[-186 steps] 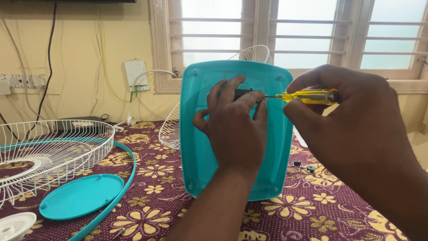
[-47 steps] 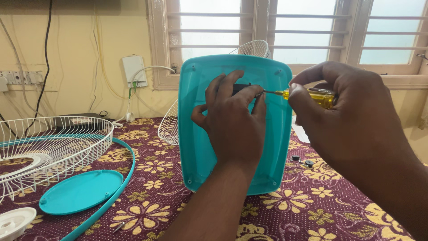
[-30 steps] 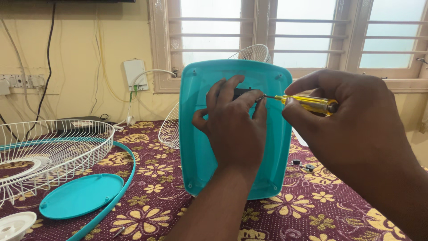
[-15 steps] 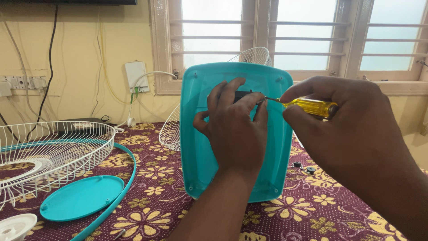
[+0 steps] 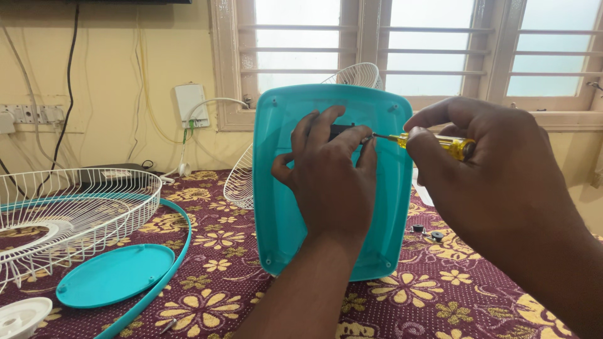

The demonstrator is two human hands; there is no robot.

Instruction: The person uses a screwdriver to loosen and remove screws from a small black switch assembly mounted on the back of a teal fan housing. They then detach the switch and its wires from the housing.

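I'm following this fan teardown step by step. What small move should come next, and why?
Probably another turn of the yellow screwdriver. Its tip sits at the small dark part that the left hand pins against the upright teal panel, and the right hand grips the handle, so the screw looks unfinished.

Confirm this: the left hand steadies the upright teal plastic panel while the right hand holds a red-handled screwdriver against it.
Not quite: the head view shows a yellow transparent-handled screwdriver, not a red one. The left hand does steady the upright teal plastic panel, and the right hand holds the tool's tip against it.
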